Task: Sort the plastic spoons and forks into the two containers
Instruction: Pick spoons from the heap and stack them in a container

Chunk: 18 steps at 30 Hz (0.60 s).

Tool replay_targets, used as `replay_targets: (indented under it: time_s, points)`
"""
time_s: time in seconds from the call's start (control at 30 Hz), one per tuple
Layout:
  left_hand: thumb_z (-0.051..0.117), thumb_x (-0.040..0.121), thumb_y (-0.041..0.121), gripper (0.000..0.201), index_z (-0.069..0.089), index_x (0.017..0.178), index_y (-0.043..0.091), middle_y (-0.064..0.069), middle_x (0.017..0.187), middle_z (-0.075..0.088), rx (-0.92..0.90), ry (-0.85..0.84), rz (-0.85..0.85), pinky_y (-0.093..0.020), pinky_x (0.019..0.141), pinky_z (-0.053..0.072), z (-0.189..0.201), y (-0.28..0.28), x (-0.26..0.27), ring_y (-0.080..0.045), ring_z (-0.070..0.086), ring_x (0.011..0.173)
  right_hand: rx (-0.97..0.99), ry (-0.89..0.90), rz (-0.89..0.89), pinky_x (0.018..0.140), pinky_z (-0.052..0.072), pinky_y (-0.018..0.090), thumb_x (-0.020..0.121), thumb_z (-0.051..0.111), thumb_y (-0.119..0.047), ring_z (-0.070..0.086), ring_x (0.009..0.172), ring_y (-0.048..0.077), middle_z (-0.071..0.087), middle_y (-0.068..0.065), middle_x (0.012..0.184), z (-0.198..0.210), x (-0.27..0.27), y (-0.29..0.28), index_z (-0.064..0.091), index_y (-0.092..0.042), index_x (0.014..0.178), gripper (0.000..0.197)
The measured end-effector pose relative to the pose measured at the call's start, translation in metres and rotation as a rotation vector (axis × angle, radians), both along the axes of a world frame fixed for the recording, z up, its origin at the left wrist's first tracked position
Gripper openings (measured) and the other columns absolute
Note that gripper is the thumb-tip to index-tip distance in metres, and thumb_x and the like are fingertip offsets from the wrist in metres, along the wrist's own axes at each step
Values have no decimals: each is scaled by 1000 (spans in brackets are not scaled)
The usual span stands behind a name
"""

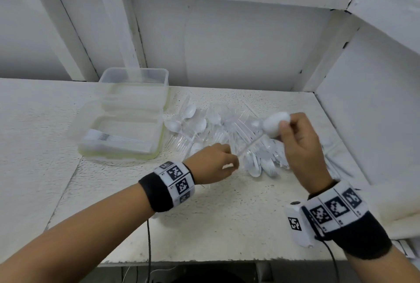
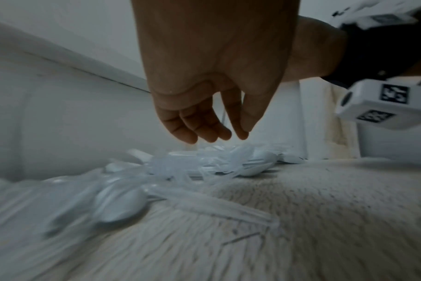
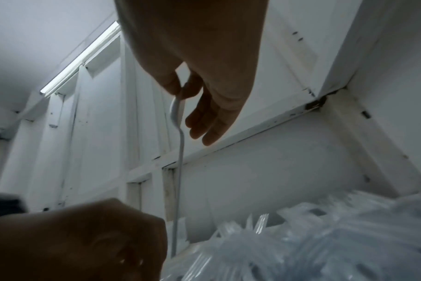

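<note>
Above the heap of clear cutlery (image 1: 227, 132) that lies across the middle of the tabletop (image 1: 204, 214), toward its right edge, your right hand (image 1: 302, 146) pinches the bowl of a white spoon (image 1: 276, 123) between thumb and forefinger, the other fingers hanging loose. The spoon's handle runs down and left to your left hand (image 1: 213, 164), whose fingers are curled around the handle's end. Both grips sit on one spoon, so the risk is a clumsy handover: if you let go with the right before the left has a firm hold, the thin handle will likely swing down and fall back into the heap. Dragging the spoon low across the heap could also catch fork tines and scatter pieces toward the tabletop's right edge. The two containers (image 1: 127, 121) stand at the back left of the tabletop, one close behind the other; the nearer one holds a stack of forks (image 1: 106, 137), while the far one appears empty. Both have clear walls and look alike, so it would be easy to drop this spoon in with the forks. Lift well clear before you carry.
</note>
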<state>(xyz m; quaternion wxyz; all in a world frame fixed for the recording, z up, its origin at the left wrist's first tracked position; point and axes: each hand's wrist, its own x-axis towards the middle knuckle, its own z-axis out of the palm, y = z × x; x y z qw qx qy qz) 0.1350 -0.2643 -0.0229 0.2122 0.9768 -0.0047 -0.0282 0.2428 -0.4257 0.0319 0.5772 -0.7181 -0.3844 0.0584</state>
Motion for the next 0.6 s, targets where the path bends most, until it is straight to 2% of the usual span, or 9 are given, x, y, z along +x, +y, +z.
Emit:
replay_targets:
  time_s: [0.03,0.1,0.2,0.27,0.37,0.43,0.5,0.53,0.6]
  points:
    - [48,96,26,29,61,120,18,-9,110,52,42,5,-56,-32,84,41,1,-7,6,-23,49,99,6,-19,-47,73,50,27,99,40,-25,61,84,18,64,-4,89,1,5,-1,44,-25,87,12]
    - [47,96,27,35,54,130,22,-9,113,47,162,42,-131,-30,82,37,-1,-21,20,-23,45,102,0,-67,-83,72,49,17,99,32,-27,64,81,10,66,-3,87,0,11,-3,39,-27,88,14]
    - [47,95,29,41,47,136,22,-11,120,43,330,77,-149,-33,84,34,-7,-36,36,-27,41,110,-37,-67,-57,60,50,22,99,28,-32,64,61,11,58,2,77,-5,14,-5,36,-28,87,14]
    - [46,95,28,39,50,133,18,-12,123,40,405,81,-138,-34,87,33,-10,-43,44,-28,39,114,-73,-47,-49,50,45,22,95,29,-34,54,50,10,52,3,74,-10,13,-8,36,-28,87,12]
    - [43,95,20,31,57,122,12,-12,121,43,456,61,-111,-34,83,30,-15,-47,48,-30,40,111,-131,-47,-53,46,35,15,95,34,-32,42,48,6,50,7,77,-19,14,-12,40,-24,91,11]
    - [44,94,17,27,61,114,12,-11,115,46,449,7,-104,-33,76,26,-18,-47,46,-28,43,104,-195,-49,-64,52,39,16,94,46,-28,45,55,6,55,7,83,-24,15,-15,41,-19,101,12]
    - [56,87,18,15,68,95,13,-9,99,51,449,-107,-133,-31,68,25,-17,-42,39,-23,43,84,-288,-35,-60,59,44,16,91,57,-15,53,64,14,57,0,86,-29,17,-18,40,-19,111,26]
    - [66,80,18,6,69,82,13,-7,88,53,437,-197,-159,-29,63,26,-17,-37,34,-20,40,73,-350,-32,-50,62,45,15,90,56,-9,56,68,15,57,-3,88,-32,18,-19,42,-17,114,29]
    - [79,66,20,13,67,66,16,-5,73,52,316,-340,-186,-26,56,27,-14,-27,21,-19,42,60,-466,-92,-43,67,45,17,92,51,-5,58,77,17,61,0,91,-36,21,-22,53,-10,115,24]
